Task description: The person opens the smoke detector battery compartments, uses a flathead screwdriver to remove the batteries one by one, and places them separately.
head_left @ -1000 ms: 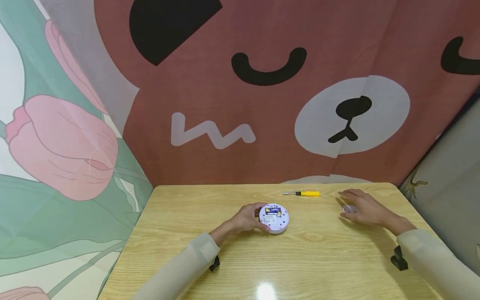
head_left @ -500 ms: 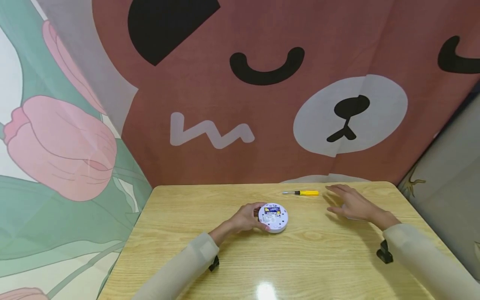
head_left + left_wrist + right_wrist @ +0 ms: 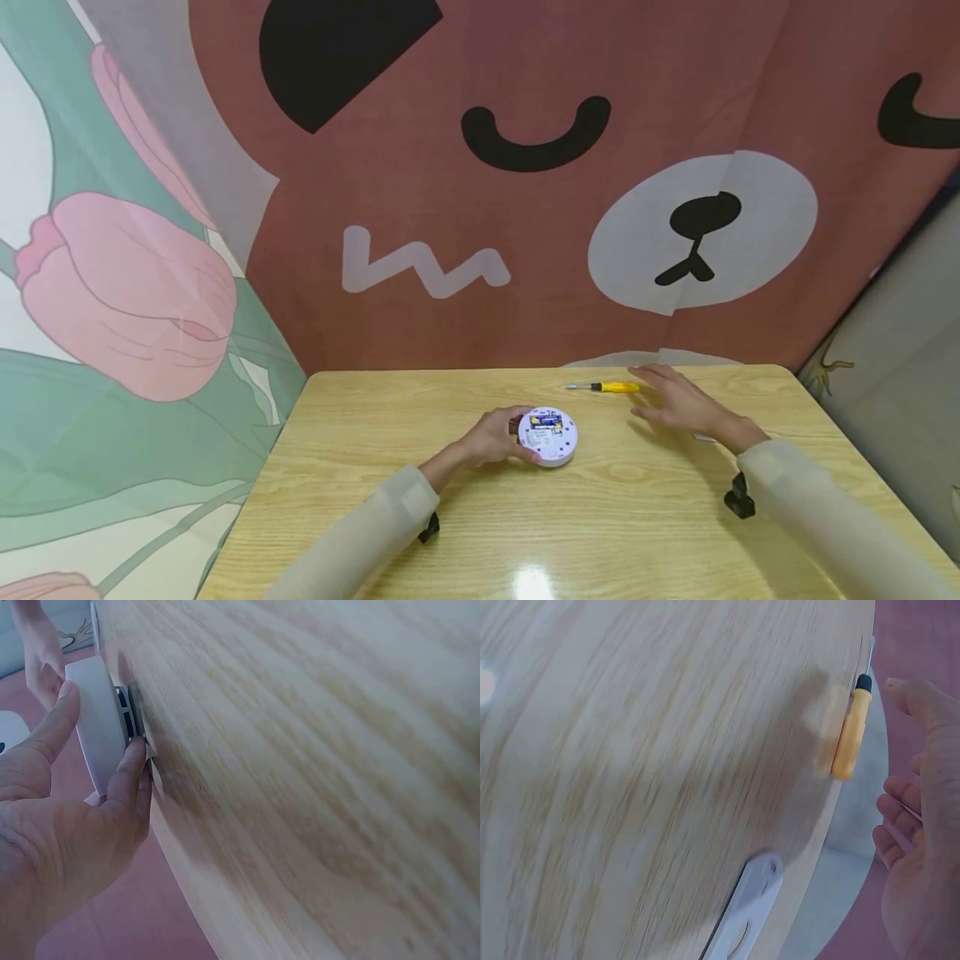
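Observation:
My left hand (image 3: 495,435) grips a round white device (image 3: 548,437), which looks like a smoke detector, by its left side. Batteries with blue wrappers (image 3: 546,422) show in a recess on its upward face. Seen in the left wrist view, the device (image 3: 96,724) is held between thumb and fingers just off the table. My right hand (image 3: 682,402) hovers with spread fingers beside the handle of a yellow screwdriver (image 3: 618,387). Between that hand and the screwdriver (image 3: 851,735) a gap shows in the right wrist view; the hand holds nothing.
A flat white plastic piece with a rounded end and a hole (image 3: 766,881) lies on the table, mostly hidden under my right wrist in the head view. The wooden table (image 3: 450,533) meets a bear-print cloth (image 3: 420,333) at its back edge.
My right hand has moved left, away from the white plastic piece and over to the screwdriver's handle. The left hand and the round device have stayed in place.

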{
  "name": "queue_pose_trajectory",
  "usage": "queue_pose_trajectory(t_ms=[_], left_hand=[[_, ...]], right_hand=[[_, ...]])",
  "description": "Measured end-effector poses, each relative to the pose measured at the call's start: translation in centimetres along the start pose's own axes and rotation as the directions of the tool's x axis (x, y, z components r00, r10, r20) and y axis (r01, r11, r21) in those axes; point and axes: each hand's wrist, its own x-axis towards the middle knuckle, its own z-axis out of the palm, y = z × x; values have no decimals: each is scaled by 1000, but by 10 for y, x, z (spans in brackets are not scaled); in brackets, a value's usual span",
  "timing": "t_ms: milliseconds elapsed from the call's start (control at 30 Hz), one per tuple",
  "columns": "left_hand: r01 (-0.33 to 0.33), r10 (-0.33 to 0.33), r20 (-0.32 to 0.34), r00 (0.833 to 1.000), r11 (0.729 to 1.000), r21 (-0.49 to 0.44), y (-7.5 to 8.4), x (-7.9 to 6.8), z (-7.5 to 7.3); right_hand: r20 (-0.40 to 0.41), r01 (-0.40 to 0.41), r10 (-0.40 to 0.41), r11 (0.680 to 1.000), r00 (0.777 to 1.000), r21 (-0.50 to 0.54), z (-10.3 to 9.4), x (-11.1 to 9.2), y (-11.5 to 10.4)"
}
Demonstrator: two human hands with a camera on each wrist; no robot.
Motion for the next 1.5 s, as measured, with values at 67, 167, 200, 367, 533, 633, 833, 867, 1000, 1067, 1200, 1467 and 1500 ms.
queue_pose_trajectory(t_ms=[67,167,200,367,533,633,833,867,1000,1067,1200,1467,1500], left_hand=[[-5,5,1,1000,1000,-3,0,-1,0],[-20,20,1,1000,1000,-8,0,-2,0],[-22,22,0,1000,1000,-9,0,-2,0],[-18,18,-4,1000,1000,5,-1,-1,0],[-9,9,1,1000,1000,19,-1,0,-1],[-2,2,-3,1000,1000,22,0,0,-1],[4,-4,0,1000,1000,22,-1,0,0],[6,-6,0,1000,1000,20,-1,0,0],[0,0,-4,1000,1000,16,-2,0,0],[0,0,-4,1000,1000,13,-2,0,0],[-4,4,-3,1000,1000,13,-2,1,0],[-7,7,-7,1000,1000,7,-1,-1,1],[-10,10,-8,1000,1000,7,-1,-1,0]], right_hand=[[-12,17,-17,1000,1000,4,4,4,0],[-37,47,-47,999,998,7,9,9,-2],[-45,56,-55,998,997,8,11,10,-3],[-60,65,-63,998,996,17,19,16,-6],[-54,44,-42,998,998,37,26,20,-9],[-45,37,-36,998,998,42,30,23,-11],[-62,54,-53,998,997,25,39,27,-11],[-70,60,-58,998,996,26,40,28,-10],[-84,76,-73,996,994,37,44,32,-10],[-78,72,-69,997,995,38,46,34,-10],[-73,59,-57,998,996,34,51,38,-8],[-91,63,-58,997,994,55,61,42,-4],[-97,64,-58,996,994,57,61,43,-4]])
